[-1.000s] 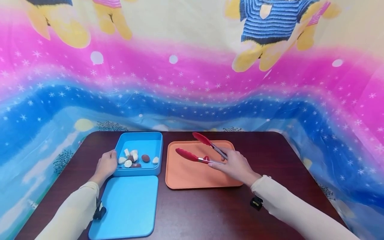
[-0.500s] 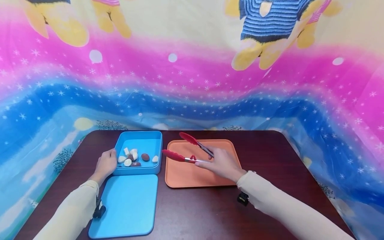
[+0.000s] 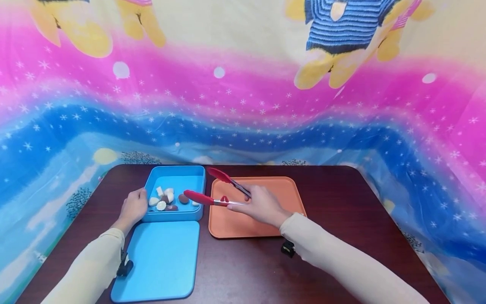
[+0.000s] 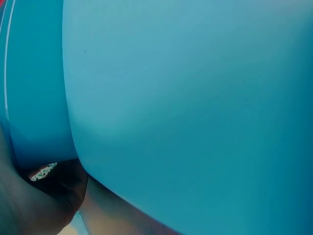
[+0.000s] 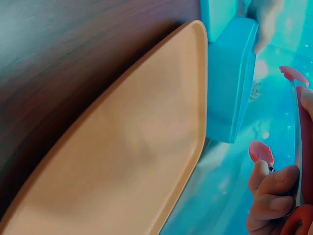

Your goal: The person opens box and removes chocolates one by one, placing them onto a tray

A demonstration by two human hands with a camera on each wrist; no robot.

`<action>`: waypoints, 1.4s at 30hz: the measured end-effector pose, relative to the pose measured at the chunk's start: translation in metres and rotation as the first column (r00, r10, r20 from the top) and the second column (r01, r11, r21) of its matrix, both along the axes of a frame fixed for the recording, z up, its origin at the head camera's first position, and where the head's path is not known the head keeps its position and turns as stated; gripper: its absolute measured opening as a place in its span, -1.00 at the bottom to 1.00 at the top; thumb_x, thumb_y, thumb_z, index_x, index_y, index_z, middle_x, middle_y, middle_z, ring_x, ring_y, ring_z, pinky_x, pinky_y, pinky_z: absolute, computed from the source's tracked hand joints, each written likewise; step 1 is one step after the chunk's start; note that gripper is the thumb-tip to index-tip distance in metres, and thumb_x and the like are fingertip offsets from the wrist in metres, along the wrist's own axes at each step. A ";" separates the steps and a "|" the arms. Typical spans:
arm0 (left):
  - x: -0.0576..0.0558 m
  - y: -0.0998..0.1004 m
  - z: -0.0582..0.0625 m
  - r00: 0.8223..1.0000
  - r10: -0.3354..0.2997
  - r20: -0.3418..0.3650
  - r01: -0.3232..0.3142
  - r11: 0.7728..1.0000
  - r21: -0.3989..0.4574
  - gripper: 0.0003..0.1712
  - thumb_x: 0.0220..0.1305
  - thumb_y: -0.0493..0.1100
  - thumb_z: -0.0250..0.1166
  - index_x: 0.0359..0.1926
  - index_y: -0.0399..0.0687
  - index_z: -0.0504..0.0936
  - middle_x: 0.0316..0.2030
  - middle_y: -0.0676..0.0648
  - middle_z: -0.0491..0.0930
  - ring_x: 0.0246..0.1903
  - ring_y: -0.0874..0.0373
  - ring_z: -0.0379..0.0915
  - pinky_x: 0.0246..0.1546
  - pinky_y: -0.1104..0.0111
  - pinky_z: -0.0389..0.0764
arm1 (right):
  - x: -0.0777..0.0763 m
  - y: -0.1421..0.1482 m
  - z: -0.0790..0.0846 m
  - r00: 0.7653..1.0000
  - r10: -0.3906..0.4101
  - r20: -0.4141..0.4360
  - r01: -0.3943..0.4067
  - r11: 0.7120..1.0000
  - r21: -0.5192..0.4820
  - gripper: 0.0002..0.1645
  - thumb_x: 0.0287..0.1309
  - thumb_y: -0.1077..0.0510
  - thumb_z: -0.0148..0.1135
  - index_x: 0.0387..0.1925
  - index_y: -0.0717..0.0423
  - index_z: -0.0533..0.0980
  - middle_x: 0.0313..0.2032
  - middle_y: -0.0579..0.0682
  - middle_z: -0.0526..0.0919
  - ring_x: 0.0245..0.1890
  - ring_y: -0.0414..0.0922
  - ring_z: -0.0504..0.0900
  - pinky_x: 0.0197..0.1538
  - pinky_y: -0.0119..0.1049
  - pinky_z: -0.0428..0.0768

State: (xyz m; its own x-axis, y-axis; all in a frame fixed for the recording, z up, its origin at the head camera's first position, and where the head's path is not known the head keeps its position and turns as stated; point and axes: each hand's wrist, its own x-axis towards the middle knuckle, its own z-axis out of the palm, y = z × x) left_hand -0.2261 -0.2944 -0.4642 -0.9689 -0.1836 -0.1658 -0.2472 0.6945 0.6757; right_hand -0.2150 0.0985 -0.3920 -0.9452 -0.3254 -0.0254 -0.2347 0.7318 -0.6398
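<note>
My right hand (image 3: 263, 205) holds a pair of tongs (image 3: 198, 196) with red tips and metal arms. The tongs are spread, with nothing between their tips. Those tips reach left over the right wall of a blue box (image 3: 172, 216), while the hand is above an orange tray (image 3: 248, 226). Several small brown and white pieces lie in the box, among them a brown oval one (image 3: 184, 198) and a white ridged one (image 3: 161, 205). With its thumb at the rim, my left hand (image 3: 134, 207) grips the box's left wall. In the right wrist view, fingers (image 5: 279, 180) wrap the tongs' arms.
A flat blue lid (image 3: 159, 257) lies in front of the box, close to its near wall. The dark wooden table (image 3: 341, 194) ends at the back against a printed cloth (image 3: 243, 105). The orange tray bears no pieces that show.
My right hand has moved left with the spread tongs, from over the tray until their tips reach the box's right edge. My left hand has stayed on the box.
</note>
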 end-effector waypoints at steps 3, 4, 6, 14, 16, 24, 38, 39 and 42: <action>0.000 0.000 0.000 1.000 0.002 0.000 -0.002 1.000 -0.003 -0.24 0.63 0.10 -0.51 0.56 -0.37 -0.04 0.48 -0.54 0.06 0.45 -0.51 0.01 0.42 -0.34 0.14 | -0.002 -0.010 0.002 0.999 0.014 0.035 -0.013 0.999 -0.030 -0.19 -0.03 -0.42 0.47 0.14 -0.06 0.56 -0.72 -0.14 0.31 -0.73 -0.18 0.24 -0.68 -0.37 0.16; -0.001 0.000 0.000 1.000 0.003 0.000 -0.003 1.000 -0.003 -0.24 0.63 0.10 -0.51 0.56 -0.37 -0.04 0.48 -0.53 0.06 0.45 -0.51 0.01 0.42 -0.34 0.14 | -0.003 -0.013 0.003 0.999 0.018 0.046 -0.016 0.999 -0.036 -0.22 -0.02 -0.41 0.47 0.12 -0.06 0.56 -0.72 -0.13 0.32 -0.73 -0.18 0.25 -0.68 -0.38 0.17; -0.001 0.000 -0.001 1.000 0.005 0.001 -0.005 1.000 -0.002 -0.24 0.63 0.10 -0.51 0.56 -0.36 -0.05 0.49 -0.53 0.06 0.46 -0.51 0.01 0.43 -0.33 0.14 | -0.004 -0.020 0.003 0.998 0.029 0.063 -0.026 0.999 -0.044 -0.25 -0.02 -0.40 0.48 0.08 -0.06 0.56 -0.71 -0.11 0.34 -0.73 -0.17 0.27 -0.69 -0.38 0.19; -0.003 0.000 -0.004 1.000 0.012 0.003 -0.012 1.000 -0.001 -0.25 0.64 0.10 -0.49 0.56 -0.34 -0.03 0.48 -0.52 0.08 0.45 -0.50 0.02 0.42 -0.34 0.15 | -0.007 -0.041 0.001 0.995 0.073 0.069 -0.071 0.997 -0.027 -0.34 0.01 -0.42 0.44 -0.09 -0.05 0.55 -0.68 -0.12 0.35 -0.71 -0.17 0.30 -0.69 -0.39 0.22; -0.002 0.000 -0.004 1.000 0.014 0.002 -0.014 1.000 -0.004 -0.25 0.64 0.10 -0.50 0.56 -0.34 -0.03 0.48 -0.52 0.08 0.45 -0.50 0.02 0.42 -0.33 0.15 | -0.008 -0.044 0.001 0.995 0.077 0.069 -0.075 0.997 -0.027 -0.35 0.01 -0.42 0.44 -0.11 -0.05 0.55 -0.69 -0.12 0.34 -0.72 -0.16 0.30 -0.69 -0.38 0.21; -0.001 0.000 -0.005 1.000 0.021 -0.012 -0.021 1.000 0.004 -0.23 0.63 0.12 -0.50 0.56 -0.36 -0.04 0.49 -0.52 0.06 0.46 -0.51 0.00 0.42 -0.34 0.13 | -0.013 -0.059 -0.001 0.995 0.080 0.060 -0.079 0.997 -0.009 -0.30 0.02 -0.41 0.44 0.02 -0.06 0.57 -0.69 -0.12 0.32 -0.74 -0.16 0.27 -0.70 -0.40 0.21; 0.000 0.001 -0.003 1.000 0.023 -0.005 -0.023 1.000 0.008 -0.24 0.64 0.12 -0.48 0.57 -0.34 -0.04 0.50 -0.51 0.04 0.47 -0.50 -0.02 0.44 -0.33 0.11 | -0.015 -0.077 -0.003 0.996 0.075 0.046 -0.078 0.995 0.064 -0.50 -0.03 -0.34 0.52 -0.36 -0.09 0.53 -0.62 -0.10 0.47 -0.65 -0.16 0.41 -0.61 -0.35 0.34; 0.000 0.001 -0.003 1.000 0.022 -0.003 -0.022 1.000 0.010 -0.24 0.64 0.12 -0.48 0.57 -0.34 -0.05 0.50 -0.51 0.04 0.47 -0.50 -0.02 0.43 -0.34 0.11 | -0.015 -0.078 -0.003 0.996 0.073 0.048 -0.076 0.995 0.069 -0.50 -0.03 -0.33 0.52 -0.36 -0.09 0.54 -0.63 -0.09 0.47 -0.65 -0.15 0.41 -0.61 -0.35 0.33; 0.000 0.001 -0.003 1.000 0.022 0.000 -0.022 1.000 0.014 -0.24 0.64 0.12 -0.48 0.57 -0.33 -0.06 0.50 -0.51 0.03 0.47 -0.50 -0.02 0.43 -0.35 0.12 | -0.015 -0.084 -0.003 0.996 0.075 0.046 -0.078 0.993 0.084 -0.49 -0.03 -0.30 0.54 -0.22 -0.04 0.64 -0.63 -0.10 0.50 -0.65 -0.15 0.41 -0.62 -0.36 0.31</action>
State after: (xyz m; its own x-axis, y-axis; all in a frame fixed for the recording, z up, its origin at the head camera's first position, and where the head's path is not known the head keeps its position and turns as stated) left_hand -0.2264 -0.2930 -0.4668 -0.9647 -0.2027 -0.1683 -0.2624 0.6790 0.6857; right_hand -0.2301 0.0150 -0.3954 -0.9152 -0.3915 -0.0958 -0.2659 0.7651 -0.5864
